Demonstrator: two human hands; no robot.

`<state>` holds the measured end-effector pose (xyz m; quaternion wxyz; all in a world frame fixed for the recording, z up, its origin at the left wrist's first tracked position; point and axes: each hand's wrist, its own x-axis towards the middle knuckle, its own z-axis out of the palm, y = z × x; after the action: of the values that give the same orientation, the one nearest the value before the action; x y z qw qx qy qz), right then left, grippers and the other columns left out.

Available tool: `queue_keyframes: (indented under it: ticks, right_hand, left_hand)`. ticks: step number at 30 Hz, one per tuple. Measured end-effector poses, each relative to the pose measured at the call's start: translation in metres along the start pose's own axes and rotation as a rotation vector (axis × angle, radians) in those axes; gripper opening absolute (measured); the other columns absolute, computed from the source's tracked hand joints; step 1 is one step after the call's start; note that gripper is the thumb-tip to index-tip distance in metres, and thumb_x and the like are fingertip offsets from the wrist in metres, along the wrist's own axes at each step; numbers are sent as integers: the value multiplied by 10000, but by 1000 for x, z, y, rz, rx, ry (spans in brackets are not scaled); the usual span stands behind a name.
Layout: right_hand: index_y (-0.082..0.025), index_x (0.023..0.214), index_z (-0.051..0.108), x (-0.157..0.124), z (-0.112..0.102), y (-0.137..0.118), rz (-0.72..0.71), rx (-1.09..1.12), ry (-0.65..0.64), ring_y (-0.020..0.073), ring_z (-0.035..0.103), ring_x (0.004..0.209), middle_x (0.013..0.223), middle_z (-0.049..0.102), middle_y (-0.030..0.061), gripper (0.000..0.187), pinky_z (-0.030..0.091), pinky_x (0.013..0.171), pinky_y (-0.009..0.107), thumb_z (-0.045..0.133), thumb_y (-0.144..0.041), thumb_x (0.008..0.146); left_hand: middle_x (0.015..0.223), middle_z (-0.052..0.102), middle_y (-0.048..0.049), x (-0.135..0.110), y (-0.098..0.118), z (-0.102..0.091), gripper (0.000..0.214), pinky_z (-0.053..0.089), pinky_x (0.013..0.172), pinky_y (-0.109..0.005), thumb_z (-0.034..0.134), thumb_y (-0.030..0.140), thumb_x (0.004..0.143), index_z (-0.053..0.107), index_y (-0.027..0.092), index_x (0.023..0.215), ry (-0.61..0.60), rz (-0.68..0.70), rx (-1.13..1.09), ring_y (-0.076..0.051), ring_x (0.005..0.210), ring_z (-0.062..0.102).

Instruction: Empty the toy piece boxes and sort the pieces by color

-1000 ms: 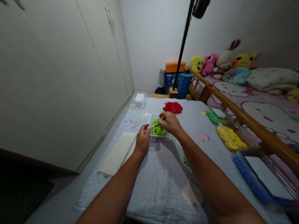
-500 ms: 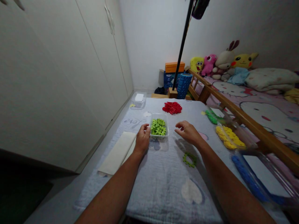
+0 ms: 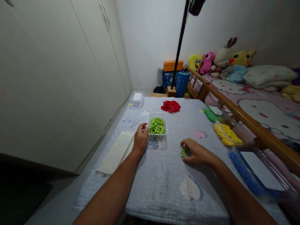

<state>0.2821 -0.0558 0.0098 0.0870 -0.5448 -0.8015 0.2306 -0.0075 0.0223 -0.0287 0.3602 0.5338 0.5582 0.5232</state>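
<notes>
A clear plastic tub (image 3: 165, 132) full of green snap-together pieces (image 3: 157, 125) stands on the pale quilted blanket (image 3: 164, 175). My left hand (image 3: 140, 139) grips the tub's left wall, fingers curled on it. My right hand (image 3: 196, 152) lies low on the blanket to the right of the tub, its fingers closing over a small green ring of pieces (image 3: 183, 152) that is mostly hidden beneath them.
A red pile of pieces (image 3: 171, 106) lies beyond the tub. Bags of green (image 3: 210, 114), yellow (image 3: 227, 134) and blue pieces (image 3: 246, 175) line the right side by a wooden bed rail (image 3: 246, 120). A folded white cloth (image 3: 117, 151) and a lidded box (image 3: 137, 99) lie left. A black pole (image 3: 179, 47) stands behind.
My right hand left the tub, swung right and came down onto the green ring on the blanket. My left hand stayed on the tub.
</notes>
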Motion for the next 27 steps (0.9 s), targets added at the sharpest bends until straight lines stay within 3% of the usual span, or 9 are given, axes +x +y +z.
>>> queue_keyframes:
  ticks: [5,10,14,18,23,27]
  right_hand:
    - [-161,1123,622,31,-12,-5,-86,31,212,243,596,987,1087,623,110,428,478,894,362,738,-226,717]
    - [-187,1139,631,76,-32,-28,-245,29,424,249,589,1033,1112,621,105,389,474,939,389,731,-218,765]
    - [-200,1159,644,117,-35,-48,-303,0,473,260,578,1092,1164,629,105,406,455,974,410,717,-167,761]
    - [-217,1190,657,151,-26,-57,-243,-60,470,277,576,1107,1234,631,113,430,452,963,442,714,-161,767]
    - [-218,1197,660,156,-16,-41,-153,-54,460,311,562,1167,1293,629,127,429,451,968,488,736,-225,775]
    - [-181,1082,678,136,-6,-22,-196,47,544,269,603,1068,1126,675,128,283,470,950,438,664,-209,801]
  left_hand:
    - [881,628,-5,0,0,0,354,475,593,-239,498,432,915,613,203,1160,2,16,-8,-112,625,575]
    - [884,644,-15,1,0,1,349,483,613,-244,500,418,913,624,189,1146,25,19,-11,-121,649,581]
    - [864,660,-16,2,1,0,316,485,625,-246,514,395,904,634,186,1109,83,38,-8,-128,660,582]
    - [875,672,-17,2,1,-3,290,493,645,-255,495,386,915,628,192,1084,160,71,-31,-123,648,578]
    - [901,680,-30,4,2,-9,261,512,745,-287,479,360,939,630,198,1077,253,194,39,-152,752,624]
    - [986,669,-63,6,10,-17,224,502,874,-329,476,325,950,633,198,1046,337,368,190,-196,940,633]
